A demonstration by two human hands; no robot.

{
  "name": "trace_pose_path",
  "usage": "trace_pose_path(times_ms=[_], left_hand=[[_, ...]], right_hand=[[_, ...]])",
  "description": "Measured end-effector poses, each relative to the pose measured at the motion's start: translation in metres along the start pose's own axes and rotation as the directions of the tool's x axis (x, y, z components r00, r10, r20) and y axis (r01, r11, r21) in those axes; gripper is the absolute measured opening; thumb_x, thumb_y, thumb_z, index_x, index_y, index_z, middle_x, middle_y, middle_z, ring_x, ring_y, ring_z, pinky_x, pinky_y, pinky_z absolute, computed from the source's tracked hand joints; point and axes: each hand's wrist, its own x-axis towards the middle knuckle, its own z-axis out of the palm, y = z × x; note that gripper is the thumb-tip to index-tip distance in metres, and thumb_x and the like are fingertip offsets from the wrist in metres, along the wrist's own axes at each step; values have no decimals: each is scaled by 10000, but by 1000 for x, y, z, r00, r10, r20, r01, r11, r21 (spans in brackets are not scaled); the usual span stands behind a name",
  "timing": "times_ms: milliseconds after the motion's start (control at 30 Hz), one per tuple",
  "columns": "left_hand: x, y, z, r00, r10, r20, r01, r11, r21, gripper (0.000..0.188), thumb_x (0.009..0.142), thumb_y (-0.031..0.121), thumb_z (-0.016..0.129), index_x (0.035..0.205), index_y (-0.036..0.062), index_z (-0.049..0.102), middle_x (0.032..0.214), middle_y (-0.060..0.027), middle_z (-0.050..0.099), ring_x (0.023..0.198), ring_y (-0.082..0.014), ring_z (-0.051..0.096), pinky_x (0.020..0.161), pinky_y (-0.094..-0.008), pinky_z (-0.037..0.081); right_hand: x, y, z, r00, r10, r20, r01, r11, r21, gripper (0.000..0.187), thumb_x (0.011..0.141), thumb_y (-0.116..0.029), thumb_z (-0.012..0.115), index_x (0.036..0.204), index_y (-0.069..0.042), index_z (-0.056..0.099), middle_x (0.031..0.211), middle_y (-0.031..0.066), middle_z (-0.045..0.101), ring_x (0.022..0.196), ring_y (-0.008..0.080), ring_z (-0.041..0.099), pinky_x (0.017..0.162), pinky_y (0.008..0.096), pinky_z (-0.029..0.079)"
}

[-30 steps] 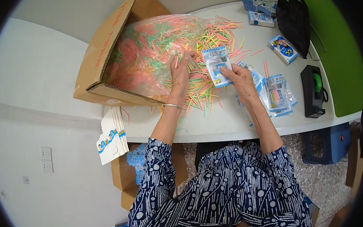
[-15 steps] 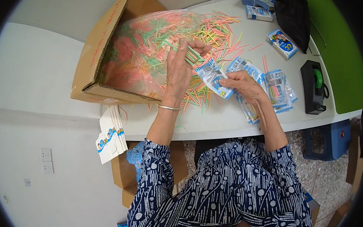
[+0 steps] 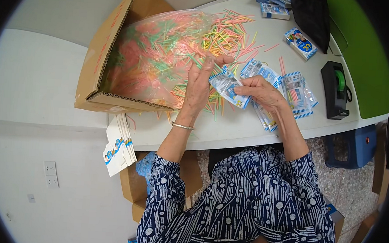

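My left hand (image 3: 198, 85), with a bangle at its wrist, is closed around a small bunch of thin green and pink sticks (image 3: 217, 68). The ends of the bunch are at the upper edge of a small blue-and-white plastic packet (image 3: 226, 88); whether any are inside it I cannot tell. Thumb and fingers of my right hand (image 3: 262, 92) pinch that packet by its right side. Beneath and beyond both hands spreads a loose heap of pink, green and yellow sticks (image 3: 226, 38). More printed packets (image 3: 296, 93) lie to the right of my right hand, some with sticks showing through.
At left, a tipped cardboard box (image 3: 101, 55) holds a large clear bag (image 3: 156, 57) of sticks. A black tape dispenser (image 3: 334, 92), a small printed carton (image 3: 301, 43) and a black cloth bag (image 3: 313, 19) are on the right. White folded cartons (image 3: 119, 148) hang by the table's left front edge.
My left hand has moved right, bringing the bunch of sticks from beside the packet to its upper edge. My right hand keeps its pinch on the packet, almost unmoved.
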Motion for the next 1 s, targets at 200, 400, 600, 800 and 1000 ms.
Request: trace_pose_path(times_ms=[200, 400, 600, 800, 1000], left_hand=[[-6, 2, 3, 989, 141, -35, -143, 987, -68, 320, 1011, 323, 397, 1045, 11, 462, 1124, -200, 609, 1087, -229, 575, 1005, -381, 391], [-14, -1, 4, 957, 290, 7, -289, 956, -51, 234, 1011, 295, 401, 1027, 62, 391, 1117, -230, 603, 1096, -285, 578, 997, -416, 405], [-18, 13, 6, 936, 348, -54, -352, 933, -73, 209, 1011, 252, 402, 1017, 46, 375, 1109, -260, 585, 1080, -351, 586, 974, -439, 444], [-13, 15, 2, 965, 206, -161, -234, 955, -183, 291, 1011, 276, 400, 996, -8, 462, 1106, -258, 589, 1061, -379, 601, 978, -468, 448], [-13, 20, 0, 996, 92, -15, -93, 988, -124, 318, 1014, 290, 398, 1062, -23, 422, 1060, -206, 618, 1031, -292, 620, 914, -377, 486]], right_hand=[[-1, 3, -5, 1000, -10, 0, 10, 999, -53, 250, 808, -189, 725, 928, 30, 708, 816, 37, 688, 722, 56, 589, 685, 190, 436], [-5, 0, -1, 1000, -23, 17, 23, 999, -26, 256, 800, -195, 734, 916, 32, 710, 810, 35, 686, 730, 57, 584, 691, 197, 432], [-7, 1, -7, 999, -8, 44, 9, 1000, -29, 237, 813, -147, 720, 944, 50, 700, 846, 60, 697, 756, 60, 614, 696, 194, 466], [-10, -3, -3, 998, -37, 42, 43, 990, -134, 255, 796, -188, 738, 948, 16, 720, 831, 30, 687, 767, 52, 581, 743, 196, 426], [-15, -9, 1, 1000, 1, 15, 2, 983, -181, 268, 795, -194, 735, 963, 15, 719, 847, 30, 686, 779, 45, 570, 750, 198, 421]])
